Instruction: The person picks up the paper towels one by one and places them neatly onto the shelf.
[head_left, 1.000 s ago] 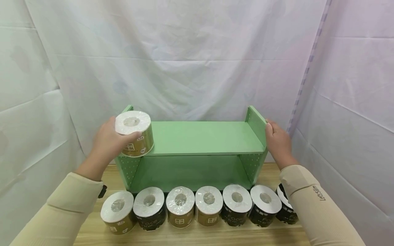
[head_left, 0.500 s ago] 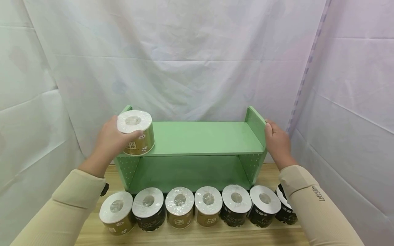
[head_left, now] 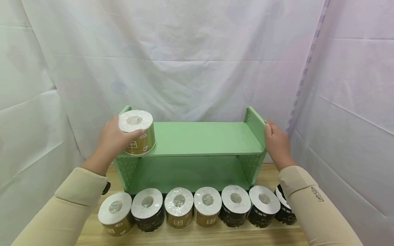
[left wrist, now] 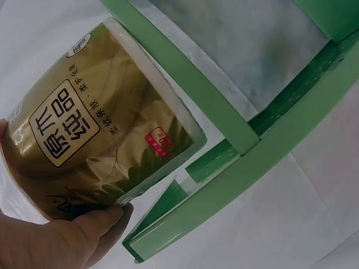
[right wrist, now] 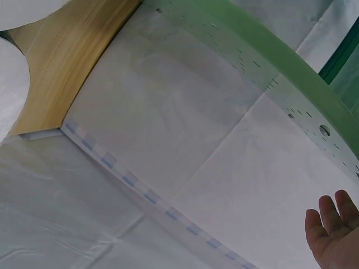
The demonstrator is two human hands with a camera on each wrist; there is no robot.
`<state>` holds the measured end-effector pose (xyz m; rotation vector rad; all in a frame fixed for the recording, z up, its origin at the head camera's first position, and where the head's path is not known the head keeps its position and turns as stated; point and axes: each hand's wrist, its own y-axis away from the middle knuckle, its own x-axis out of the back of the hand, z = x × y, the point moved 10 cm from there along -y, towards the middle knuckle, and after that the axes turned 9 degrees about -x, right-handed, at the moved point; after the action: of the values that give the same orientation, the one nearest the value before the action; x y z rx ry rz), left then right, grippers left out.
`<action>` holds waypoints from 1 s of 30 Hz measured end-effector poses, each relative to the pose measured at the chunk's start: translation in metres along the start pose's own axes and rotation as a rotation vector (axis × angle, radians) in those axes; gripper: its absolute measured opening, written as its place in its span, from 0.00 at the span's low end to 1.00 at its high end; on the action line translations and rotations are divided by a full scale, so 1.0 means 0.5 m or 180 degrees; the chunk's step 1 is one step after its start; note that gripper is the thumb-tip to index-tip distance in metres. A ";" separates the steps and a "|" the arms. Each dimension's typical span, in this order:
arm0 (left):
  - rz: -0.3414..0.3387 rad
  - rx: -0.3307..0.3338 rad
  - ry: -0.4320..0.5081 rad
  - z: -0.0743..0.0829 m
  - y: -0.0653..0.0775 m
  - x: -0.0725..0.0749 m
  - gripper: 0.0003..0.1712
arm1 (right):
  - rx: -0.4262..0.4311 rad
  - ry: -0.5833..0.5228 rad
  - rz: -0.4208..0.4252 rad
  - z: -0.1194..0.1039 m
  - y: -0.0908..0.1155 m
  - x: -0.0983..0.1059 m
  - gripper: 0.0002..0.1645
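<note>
A gold-wrapped paper roll (head_left: 146, 141) is held upright, white end up, at the front left corner of the upper board of a green shelf (head_left: 203, 136); whether its base is touching the board cannot be told. It is grasped by the left hand (head_left: 113, 140): the fingers are spread to the roll's width, with the thumb laid across the front of the wrapper and the other fingers mostly hidden. The right hand (head_left: 278, 143) is clasped on the top front edge of the shelf's right side panel (head_left: 256, 126), thumb and forefinger at the edge; in the right wrist view, three slightly bent fingers are shown.

Compared with half a second ago, the held roll and left hand are shifted slightly inward from the shelf's left end, while the right hand is kept at the same edge.

Along the shelf's lower front edge, seven more rolls are lined up on the wooden desk (head_left: 197, 238). From the left they are wrapped in gold, black, gold, gold, then black three times; the last is partly covered by the right sleeve (head_left: 311, 205). The desk is surrounded by pale cloth (head_left: 197, 68) behind and at both sides.
</note>
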<state>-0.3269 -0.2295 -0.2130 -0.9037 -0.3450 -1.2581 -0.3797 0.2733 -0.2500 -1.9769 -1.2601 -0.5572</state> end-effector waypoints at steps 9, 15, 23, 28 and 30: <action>-0.0026 0.0063 0.0016 -0.005 -0.006 -0.004 0.52 | 0.0033 0.0010 0.0036 0.000 -0.001 0.001 0.37; -0.0093 0.0108 0.0004 -0.006 -0.010 -0.006 0.53 | 0.0024 0.0020 0.0043 0.000 -0.001 0.002 0.37; -0.0140 0.0165 -0.0034 -0.008 -0.015 -0.010 0.53 | 0.0004 0.0055 0.0030 0.002 -0.002 0.001 0.37; -0.0141 0.0181 -0.0004 -0.009 -0.020 -0.012 0.55 | 0.0011 0.0074 0.0016 0.002 -0.002 0.001 0.37; -0.0160 0.0206 0.0026 -0.010 -0.022 -0.014 0.56 | 0.0001 0.0076 0.0016 0.002 -0.002 0.001 0.37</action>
<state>-0.3403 -0.2291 -0.2167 -0.8389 -0.4018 -1.2891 -0.3805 0.2745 -0.2501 -1.9670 -1.2405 -0.5764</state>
